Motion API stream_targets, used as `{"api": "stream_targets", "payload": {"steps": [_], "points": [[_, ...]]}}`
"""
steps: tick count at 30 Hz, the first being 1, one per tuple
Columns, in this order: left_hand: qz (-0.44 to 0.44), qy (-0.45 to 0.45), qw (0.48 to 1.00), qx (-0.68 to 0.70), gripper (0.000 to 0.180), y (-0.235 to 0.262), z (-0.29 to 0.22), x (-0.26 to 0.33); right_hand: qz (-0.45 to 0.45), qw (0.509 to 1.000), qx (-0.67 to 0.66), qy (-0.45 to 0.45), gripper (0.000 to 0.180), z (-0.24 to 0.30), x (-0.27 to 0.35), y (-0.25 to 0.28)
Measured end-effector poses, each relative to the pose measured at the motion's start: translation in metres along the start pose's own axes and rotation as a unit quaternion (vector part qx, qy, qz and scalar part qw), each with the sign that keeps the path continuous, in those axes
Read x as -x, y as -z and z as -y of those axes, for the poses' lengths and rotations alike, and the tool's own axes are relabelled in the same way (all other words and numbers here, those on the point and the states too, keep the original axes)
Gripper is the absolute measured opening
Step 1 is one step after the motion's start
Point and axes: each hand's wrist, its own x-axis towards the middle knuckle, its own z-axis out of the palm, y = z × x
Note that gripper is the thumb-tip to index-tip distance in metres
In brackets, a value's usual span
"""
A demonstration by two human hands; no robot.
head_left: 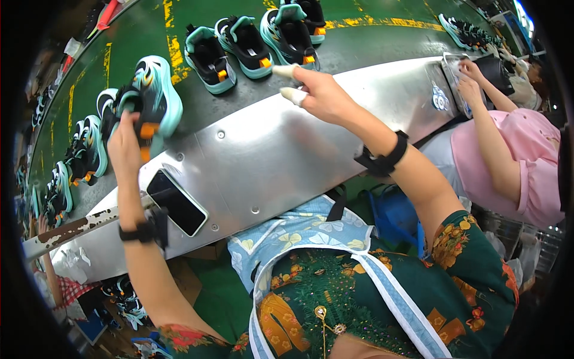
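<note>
The teal-and-black shoe (152, 99) stands tipped on the dark conveyor belt (359, 45) at the metal ledge (287, 149), gripped at its heel end by the left hand (124, 146) closed just below it. The right hand (320, 93), fingers loosely curled and holding nothing, reaches toward another shoe (290, 33) just beyond its taped fingertips (286, 70).

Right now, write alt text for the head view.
The left hand grips a teal-and-black shoe with orange tabs at the edge of a dark green conveyor belt carrying more matching shoes, while the right hand reaches toward another. A black phone lies on the metal ledge.
</note>
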Motion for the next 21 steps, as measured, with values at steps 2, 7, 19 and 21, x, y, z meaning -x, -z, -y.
{"api": "stream_targets", "payload": {"steps": [2, 7, 19, 21], "points": [[0.074, 0.006, 0.994, -0.079, 0.053, 0.014, 0.028, -0.053, -0.014, 0.996, 0.079, 0.048, 0.051, 0.017, -0.032, -0.008], [0.013, -0.187, 0.979, -0.082, 0.038, -0.01, -0.081, -0.067, -0.035, 0.969, 0.236, 0.064, 0.044, 0.021, -0.077, 0.004], [0.272, -0.269, 0.924, -0.017, 0.023, -0.033, -0.123, 0.117, 0.083, 0.987, 0.106, 0.082, 0.028, 0.037, 0.104, 0.001], [0.293, -0.245, 0.924, -0.035, 0.024, -0.035, -0.109, 0.15, 0.216, 0.97, 0.109, 0.012, 0.032, 0.041, 0.132, -0.017]]}}
